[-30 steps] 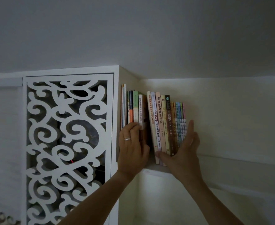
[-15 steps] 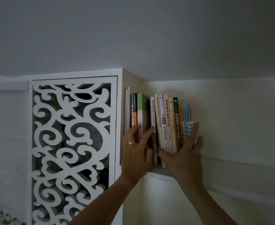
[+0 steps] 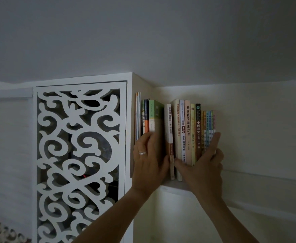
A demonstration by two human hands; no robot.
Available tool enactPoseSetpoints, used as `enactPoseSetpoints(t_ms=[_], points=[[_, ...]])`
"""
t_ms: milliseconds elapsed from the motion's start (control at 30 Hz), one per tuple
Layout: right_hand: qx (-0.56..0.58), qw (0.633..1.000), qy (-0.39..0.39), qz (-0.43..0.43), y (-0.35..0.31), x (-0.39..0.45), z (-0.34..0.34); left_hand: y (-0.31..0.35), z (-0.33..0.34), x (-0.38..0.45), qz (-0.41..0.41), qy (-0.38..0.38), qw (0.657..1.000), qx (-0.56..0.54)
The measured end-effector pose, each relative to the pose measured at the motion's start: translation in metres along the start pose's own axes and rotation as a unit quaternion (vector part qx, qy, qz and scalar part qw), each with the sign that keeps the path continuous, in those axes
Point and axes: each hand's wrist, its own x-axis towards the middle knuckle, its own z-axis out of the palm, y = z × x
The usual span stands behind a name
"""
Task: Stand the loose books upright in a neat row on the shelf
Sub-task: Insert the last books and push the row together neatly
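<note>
A row of books stands on a white shelf [image 3: 174, 187] in the corner. On the left are thin books [image 3: 137, 116] and a green book [image 3: 154, 115]. A dark gap separates them from an upright white book [image 3: 169, 125]. Beyond it stands a tight right group of books [image 3: 192, 127]. My left hand [image 3: 148, 161], wearing a ring, curls its fingers over the left spines, thumb in the gap beside the green book. My right hand [image 3: 203, 166] spans the right group, thumb at its lower left and fingers flat against its right end.
A white cabinet with a carved lattice door [image 3: 79, 155] stands directly left of the books, its side wall [image 3: 140, 83] bounding the row. The cream wall [image 3: 259, 130] runs behind, with bare shelf ledge [image 3: 266, 176] stretching right. The ceiling is close above.
My left fingers have come off the white book and curled onto the left group. The gap between the green book and the white book has widened. My right hand stays on the right group.
</note>
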Motion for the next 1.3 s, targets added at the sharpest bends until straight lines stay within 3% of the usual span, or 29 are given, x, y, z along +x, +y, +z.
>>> enactPoseSetpoints(t_ms=[267, 367, 467, 667, 900, 1000, 1067, 1167, 1300], points=[[-0.023, 1.000, 0.013, -0.013, -0.001, -0.003, -0.001, 0.003, 0.001, 0.003, 0.010, -0.018, 0.996, 0.091], [-0.030, 0.999, 0.015, -0.021, 0.000, -0.003, -0.001, 0.004, -0.002, 0.037, 0.059, -0.014, 0.989, 0.135], [-0.034, 0.999, 0.007, -0.020, 0.001, -0.003, 0.001, 0.009, -0.008, 0.096, 0.056, -0.018, 0.987, 0.146], [-0.032, 0.999, 0.012, -0.021, 0.000, -0.003, 0.001, 0.026, -0.019, 0.146, 0.046, -0.115, 0.968, 0.220], [-0.045, 0.999, 0.013, -0.027, -0.002, -0.005, 0.000, 0.046, -0.040, 0.136, 0.026, -0.002, 0.996, 0.091], [-0.055, 0.998, 0.016, -0.029, -0.003, -0.007, 0.000, 0.062, -0.062, 0.141, -0.029, 0.051, 0.995, 0.085], [-0.071, 0.997, 0.017, -0.036, -0.005, -0.009, 0.001, 0.071, -0.074, 0.156, -0.086, 0.006, 0.988, 0.131], [-0.079, 0.996, 0.011, -0.034, -0.006, -0.010, 0.001, 0.082, -0.087, 0.185, -0.154, -0.128, 0.965, 0.169], [-0.084, 0.996, 0.001, -0.026, -0.007, -0.010, 0.000, 0.090, -0.087, 0.194, -0.217, -0.269, 0.929, 0.135]])
